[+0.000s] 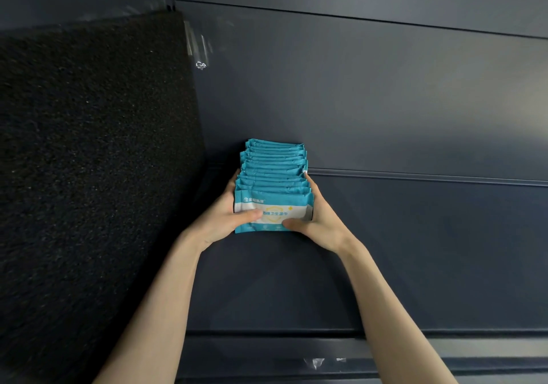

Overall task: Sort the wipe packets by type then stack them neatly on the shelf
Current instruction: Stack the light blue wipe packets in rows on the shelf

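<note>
**A:** What fills most of the view?

**B:** A dark blue metal shelf [415, 250] with a matching dark blue back wall [385, 87] behind it. A rough black foam panel [89, 146] stands along the shelf's left edge.

**A:** And the wipes?

**B:** A row of teal plastic wipe packets [274, 167] stands on edge, packed face to face. The row runs from the shelf's back edge toward the front, just beside the foam panel. They all look like one type. The front teal-and-white packet [272, 205] faces the camera.

**A:** The hands?

**B:** The left hand [222, 220] cups the row's left side and the right hand [320, 220] cups its right. Each grip is curled round the packets, with both thumbs pressed on the front packet's face.

**A:** Anything smaller?

**B:** Scraps of clear tape [314, 363] on the shelf's front edge.
</note>
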### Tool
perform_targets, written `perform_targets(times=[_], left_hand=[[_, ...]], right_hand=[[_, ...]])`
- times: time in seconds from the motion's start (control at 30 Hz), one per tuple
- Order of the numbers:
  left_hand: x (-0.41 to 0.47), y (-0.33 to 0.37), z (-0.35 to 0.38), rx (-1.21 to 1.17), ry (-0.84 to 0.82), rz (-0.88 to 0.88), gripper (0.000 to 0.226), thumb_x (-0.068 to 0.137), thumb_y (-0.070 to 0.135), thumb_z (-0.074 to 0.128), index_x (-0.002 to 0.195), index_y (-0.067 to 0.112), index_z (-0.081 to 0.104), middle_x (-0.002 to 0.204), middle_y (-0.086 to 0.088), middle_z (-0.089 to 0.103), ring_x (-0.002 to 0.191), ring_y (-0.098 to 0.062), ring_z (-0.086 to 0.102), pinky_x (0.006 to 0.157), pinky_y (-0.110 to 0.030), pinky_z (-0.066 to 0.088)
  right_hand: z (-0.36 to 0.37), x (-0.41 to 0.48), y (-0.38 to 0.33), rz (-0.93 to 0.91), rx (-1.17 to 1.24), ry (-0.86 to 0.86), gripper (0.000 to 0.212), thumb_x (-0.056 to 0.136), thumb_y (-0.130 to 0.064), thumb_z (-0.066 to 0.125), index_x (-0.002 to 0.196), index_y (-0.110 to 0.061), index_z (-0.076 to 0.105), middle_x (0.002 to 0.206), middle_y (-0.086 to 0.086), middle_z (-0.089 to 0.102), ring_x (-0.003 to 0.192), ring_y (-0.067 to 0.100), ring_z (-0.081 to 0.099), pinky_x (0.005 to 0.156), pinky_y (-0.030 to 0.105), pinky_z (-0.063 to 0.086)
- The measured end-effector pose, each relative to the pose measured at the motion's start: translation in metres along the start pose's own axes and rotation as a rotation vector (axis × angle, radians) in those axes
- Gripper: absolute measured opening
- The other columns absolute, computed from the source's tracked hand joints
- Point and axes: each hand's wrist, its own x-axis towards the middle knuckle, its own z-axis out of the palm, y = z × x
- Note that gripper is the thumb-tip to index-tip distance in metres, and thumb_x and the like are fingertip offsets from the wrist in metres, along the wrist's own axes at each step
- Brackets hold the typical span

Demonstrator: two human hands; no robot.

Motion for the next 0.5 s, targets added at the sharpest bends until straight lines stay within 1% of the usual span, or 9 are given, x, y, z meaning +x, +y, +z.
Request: perform_targets(times=[0.1, 0.17, 0.2, 0.27, 0.37, 0.5], left_hand=[[-0.0014, 0.0001, -0.0008, 0.011, 0.011, 0.0, 0.077, 0.085, -0.006, 0.062, 0.141, 0.029, 0.023, 0.126, 0.021, 0.048, 0.109, 0.018, 0.049, 0.086, -0.006, 0.043], [-0.0025, -0.0003, -0.0026, 0.018, 0.021, 0.003, 0.075, 0.085, -0.007, 0.062, 0.137, 0.033, 0.026, 0.126, 0.019, 0.05, 0.109, 0.017, 0.05, 0.086, -0.007, 0.043], [-0.0028, -0.0004, -0.0033, 0.017, 0.026, 0.002, 0.075, 0.085, -0.007, 0.061, 0.136, 0.034, 0.026, 0.126, 0.019, 0.05, 0.109, 0.016, 0.051, 0.085, -0.007, 0.044], [-0.0031, -0.0003, -0.0043, 0.01, 0.029, -0.008, 0.078, 0.085, -0.008, 0.061, 0.141, 0.03, 0.024, 0.126, 0.018, 0.05, 0.108, 0.016, 0.052, 0.085, -0.008, 0.044], [-0.0033, 0.0017, -0.0035, 0.014, 0.021, -0.021, 0.083, 0.084, -0.008, 0.061, 0.147, 0.024, 0.018, 0.127, 0.019, 0.049, 0.108, 0.016, 0.051, 0.086, -0.007, 0.044], [-0.0023, 0.0039, 0.0025, 0.034, -0.012, -0.023, 0.083, 0.086, -0.006, 0.061, 0.147, 0.025, 0.014, 0.127, 0.021, 0.047, 0.106, 0.02, 0.05, 0.084, -0.005, 0.043]], right_hand=[[0.0019, 0.0017, 0.003, 0.005, -0.003, 0.001, 0.1, 0.08, 0.007, 0.067, 0.152, -0.022, 0.005, 0.134, -0.01, 0.055, 0.123, 0.005, 0.052, 0.108, 0.038, 0.041], [0.0047, 0.0029, 0.0048, 0.0, -0.019, -0.002, 0.103, 0.078, 0.0, 0.068, 0.152, -0.025, 0.002, 0.135, -0.009, 0.055, 0.125, 0.007, 0.051, 0.109, 0.042, 0.039], [0.0062, 0.0034, 0.0053, -0.003, -0.026, -0.001, 0.104, 0.076, -0.003, 0.069, 0.152, -0.026, 0.002, 0.135, -0.01, 0.054, 0.126, 0.007, 0.05, 0.109, 0.043, 0.039], [0.0074, 0.0046, 0.0054, -0.008, -0.027, 0.005, 0.104, 0.075, -0.005, 0.07, 0.152, -0.027, 0.003, 0.134, -0.012, 0.055, 0.125, 0.007, 0.051, 0.108, 0.043, 0.04], [0.0056, 0.0045, 0.0058, -0.012, -0.021, 0.024, 0.102, 0.075, -0.003, 0.07, 0.152, -0.026, 0.007, 0.133, -0.012, 0.056, 0.124, 0.006, 0.052, 0.107, 0.043, 0.041], [-0.0005, -0.0003, 0.0075, -0.001, -0.021, 0.054, 0.101, 0.077, 0.0, 0.071, 0.152, -0.026, 0.009, 0.129, -0.014, 0.058, 0.119, 0.004, 0.055, 0.105, 0.04, 0.043]])
